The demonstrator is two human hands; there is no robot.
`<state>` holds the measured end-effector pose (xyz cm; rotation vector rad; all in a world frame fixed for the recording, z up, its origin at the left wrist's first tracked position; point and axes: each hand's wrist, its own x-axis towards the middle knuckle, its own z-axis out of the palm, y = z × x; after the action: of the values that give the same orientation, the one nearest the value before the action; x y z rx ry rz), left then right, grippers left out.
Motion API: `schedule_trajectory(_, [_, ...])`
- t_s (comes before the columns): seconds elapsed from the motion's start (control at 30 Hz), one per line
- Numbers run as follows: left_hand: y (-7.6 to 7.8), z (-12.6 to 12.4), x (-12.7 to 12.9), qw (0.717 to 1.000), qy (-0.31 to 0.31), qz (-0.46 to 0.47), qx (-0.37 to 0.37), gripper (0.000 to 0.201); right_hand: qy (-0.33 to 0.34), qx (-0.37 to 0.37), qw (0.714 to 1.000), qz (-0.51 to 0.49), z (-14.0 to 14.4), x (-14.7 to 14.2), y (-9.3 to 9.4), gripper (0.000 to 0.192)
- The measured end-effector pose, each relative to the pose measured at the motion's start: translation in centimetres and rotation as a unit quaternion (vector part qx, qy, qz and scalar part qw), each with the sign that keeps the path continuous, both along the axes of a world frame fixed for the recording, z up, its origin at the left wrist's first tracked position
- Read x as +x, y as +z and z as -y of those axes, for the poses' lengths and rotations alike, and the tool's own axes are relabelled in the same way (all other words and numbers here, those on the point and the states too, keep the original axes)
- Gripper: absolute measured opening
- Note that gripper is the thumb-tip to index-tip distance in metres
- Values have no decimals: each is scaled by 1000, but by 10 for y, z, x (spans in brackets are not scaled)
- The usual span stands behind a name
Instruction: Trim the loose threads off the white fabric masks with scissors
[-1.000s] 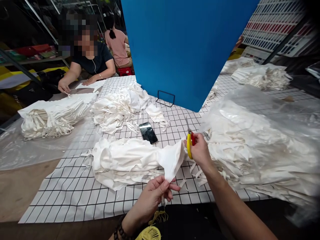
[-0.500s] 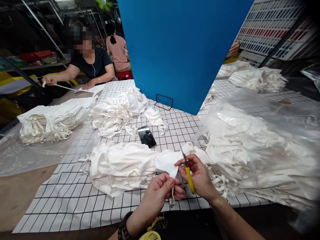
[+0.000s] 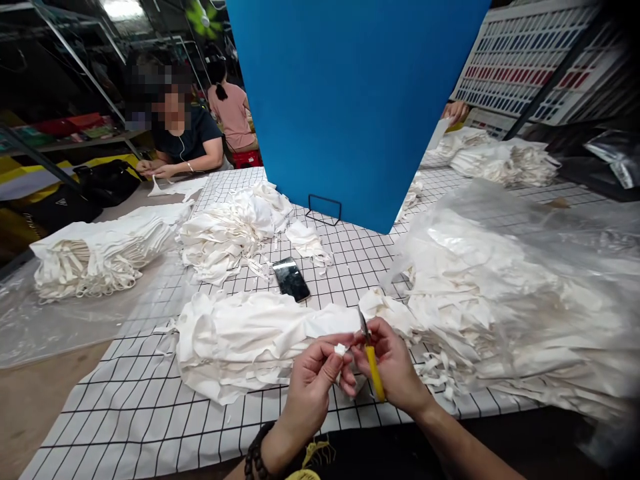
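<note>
Cloth scrap (image 3: 341, 349), white, pinched in left hand (image 3: 311, 387) at near table edge, touching snips (image 3: 370, 360) gripped in right hand (image 3: 395, 367); cloth pile (image 3: 240, 340) just left, phone (image 3: 291, 279) beyond, bagged stack (image 3: 500, 293) right.

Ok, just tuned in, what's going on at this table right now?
A person sits at a table with a grid-pattern cover. Their left hand pinches the end of a white cloth piece, and their right hand holds yellow-handled snips right at that end. A heap of white cloth pieces lies in front, a bigger pile under clear plastic to the right, and a phone beyond. Across the table another person handles a white piece.
</note>
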<state>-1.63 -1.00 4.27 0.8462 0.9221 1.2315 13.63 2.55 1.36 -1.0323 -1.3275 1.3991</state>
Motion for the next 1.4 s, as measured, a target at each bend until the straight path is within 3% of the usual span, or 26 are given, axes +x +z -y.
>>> schedule_trajectory(0.1, [-7, -5, 4, 1000, -3, 14, 3, 21, 61, -39, 997, -2, -1, 9, 10, 24])
schedule_trajectory(0.2, [-13, -9, 3, 999, 16, -25, 25, 20, 38, -11, 990, 136, 1, 28, 24, 29])
schedule_trajectory(0.33, [-16, -9, -1, 992, 43, -95, 68, 21, 88, 23, 934, 345, 8, 47, 43, 39])
schedule_trajectory(0.43, [-15, -9, -2, 986, 45, -139, 81, 20, 97, 18, 905, 414, 12, 46, 51, 45])
schedule_trajectory(0.73, [-12, -7, -5, 979, 19, -180, 98, 21, 109, 35, 901, 419, 9, 33, 51, 46])
schedule_trajectory(0.93, [-11, -6, -7, 985, 6, -155, 76, 20, 132, 17, 899, 418, 9, 33, 51, 43])
schedule_trajectory(1.4, [-9, -6, -9, 987, -8, -150, 59, 24, 89, 66, 899, 423, 14, 32, 42, 31])
